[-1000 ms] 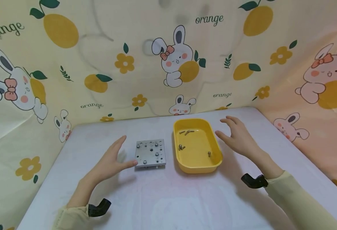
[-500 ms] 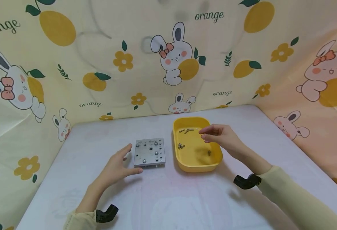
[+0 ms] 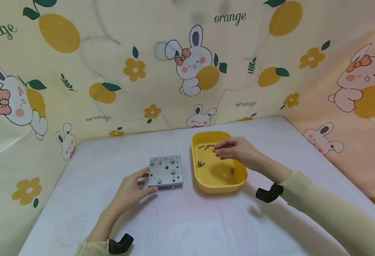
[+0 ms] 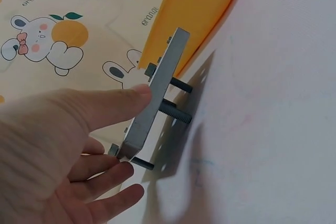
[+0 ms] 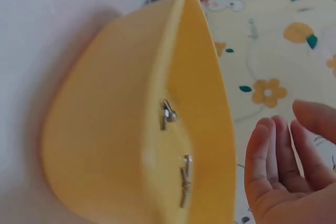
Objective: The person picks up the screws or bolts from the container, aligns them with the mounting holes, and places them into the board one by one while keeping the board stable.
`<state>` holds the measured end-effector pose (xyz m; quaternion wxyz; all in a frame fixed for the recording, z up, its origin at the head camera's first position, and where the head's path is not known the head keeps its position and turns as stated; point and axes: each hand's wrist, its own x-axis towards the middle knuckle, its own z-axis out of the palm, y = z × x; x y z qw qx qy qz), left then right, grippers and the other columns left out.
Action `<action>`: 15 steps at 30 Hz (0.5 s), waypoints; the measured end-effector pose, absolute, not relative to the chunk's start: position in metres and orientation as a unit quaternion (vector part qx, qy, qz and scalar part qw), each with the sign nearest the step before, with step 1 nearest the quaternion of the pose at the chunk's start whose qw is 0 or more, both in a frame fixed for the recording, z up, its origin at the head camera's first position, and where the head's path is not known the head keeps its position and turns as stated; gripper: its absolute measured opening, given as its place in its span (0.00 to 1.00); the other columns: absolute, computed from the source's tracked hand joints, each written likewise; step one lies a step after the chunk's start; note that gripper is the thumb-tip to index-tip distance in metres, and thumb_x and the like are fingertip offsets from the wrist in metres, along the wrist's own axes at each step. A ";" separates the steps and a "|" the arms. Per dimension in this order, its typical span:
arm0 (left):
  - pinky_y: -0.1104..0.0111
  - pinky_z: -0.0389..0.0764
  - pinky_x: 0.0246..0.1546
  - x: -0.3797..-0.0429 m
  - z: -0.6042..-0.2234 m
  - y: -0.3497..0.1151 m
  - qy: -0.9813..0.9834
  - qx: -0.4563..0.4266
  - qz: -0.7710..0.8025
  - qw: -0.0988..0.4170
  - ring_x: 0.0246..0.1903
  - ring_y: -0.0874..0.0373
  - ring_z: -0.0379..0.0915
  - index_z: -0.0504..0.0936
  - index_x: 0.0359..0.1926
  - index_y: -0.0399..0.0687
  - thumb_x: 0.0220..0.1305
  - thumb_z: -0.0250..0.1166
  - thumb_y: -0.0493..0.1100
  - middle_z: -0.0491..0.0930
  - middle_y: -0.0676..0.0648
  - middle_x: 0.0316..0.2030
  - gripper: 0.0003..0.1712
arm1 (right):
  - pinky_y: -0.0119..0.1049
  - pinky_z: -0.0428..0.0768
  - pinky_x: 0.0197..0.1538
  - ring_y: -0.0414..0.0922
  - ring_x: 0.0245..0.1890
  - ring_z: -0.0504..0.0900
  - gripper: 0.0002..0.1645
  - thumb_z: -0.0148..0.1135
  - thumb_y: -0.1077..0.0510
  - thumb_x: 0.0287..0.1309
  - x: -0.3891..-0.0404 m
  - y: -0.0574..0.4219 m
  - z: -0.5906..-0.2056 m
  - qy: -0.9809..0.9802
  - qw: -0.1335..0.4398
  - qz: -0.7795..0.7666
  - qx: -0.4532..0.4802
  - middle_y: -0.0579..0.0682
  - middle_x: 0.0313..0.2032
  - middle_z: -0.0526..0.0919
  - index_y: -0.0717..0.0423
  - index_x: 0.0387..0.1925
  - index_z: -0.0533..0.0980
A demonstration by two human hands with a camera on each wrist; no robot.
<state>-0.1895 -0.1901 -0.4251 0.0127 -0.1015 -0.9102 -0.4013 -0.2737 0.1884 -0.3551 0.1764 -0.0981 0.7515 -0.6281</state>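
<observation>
A square metal plate [image 3: 165, 170] with several bolts through it lies left of the yellow tray; bolt shanks [image 4: 176, 112] stick out beneath it in the left wrist view. My left hand [image 3: 131, 192] holds the plate by its near-left corner, thumb along the near edge and fingers at the left side. Above the yellow tray [image 3: 221, 189] hovers my right hand [image 3: 237, 152], fingers loosely bent and nothing between them. Several small screws [image 3: 200, 164] lie on the tray floor, some near the far end, and a single screw [image 3: 232, 171] sits towards the near right.
A white cloth [image 3: 187, 227] covers the table. Behind it and at both sides hangs a curtain [image 3: 174, 81] printed with rabbits and oranges. The tray's raised wall [image 5: 100, 124] stands between the plate and the right hand.
My left hand has come in from the left and now reaches the plate's corner. The right hand has moved left from beyond the tray's right rim to over its inside.
</observation>
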 end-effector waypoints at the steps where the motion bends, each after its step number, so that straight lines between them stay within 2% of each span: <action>1: 0.53 0.78 0.54 -0.190 -0.426 -0.190 -0.910 -0.100 -0.401 0.015 0.58 0.39 0.72 0.66 0.69 0.34 0.52 0.78 0.46 0.74 0.35 0.60 0.48 | 0.44 0.82 0.52 0.53 0.46 0.82 0.20 0.69 0.62 0.59 -0.276 0.187 -0.352 0.759 0.180 -0.616 -0.108 0.61 0.49 0.83 0.68 0.51 0.78; 5: 0.53 0.79 0.54 -0.190 -0.427 -0.189 -0.910 -0.098 -0.402 0.026 0.56 0.40 0.73 0.67 0.68 0.34 0.53 0.78 0.45 0.75 0.36 0.59 0.45 | 0.47 0.81 0.53 0.53 0.46 0.82 0.19 0.71 0.61 0.58 -0.290 0.180 -0.337 0.775 0.192 -0.585 -0.144 0.60 0.47 0.84 0.66 0.50 0.79; 9: 0.53 0.79 0.53 -0.190 -0.427 -0.188 -0.910 -0.096 -0.402 0.030 0.55 0.41 0.75 0.68 0.68 0.34 0.54 0.77 0.45 0.76 0.37 0.58 0.44 | 0.50 0.79 0.55 0.57 0.48 0.81 0.22 0.71 0.61 0.58 -0.308 0.169 -0.326 0.763 0.204 -0.596 -0.147 0.60 0.46 0.84 0.68 0.52 0.77; 15: 0.54 0.80 0.53 -0.189 -0.428 -0.187 -0.910 -0.093 -0.403 0.035 0.55 0.42 0.75 0.69 0.68 0.35 0.55 0.76 0.44 0.76 0.37 0.58 0.42 | 0.48 0.81 0.53 0.59 0.47 0.81 0.20 0.70 0.65 0.58 -0.323 0.154 -0.342 0.770 0.223 -0.584 -0.130 0.60 0.44 0.85 0.71 0.50 0.78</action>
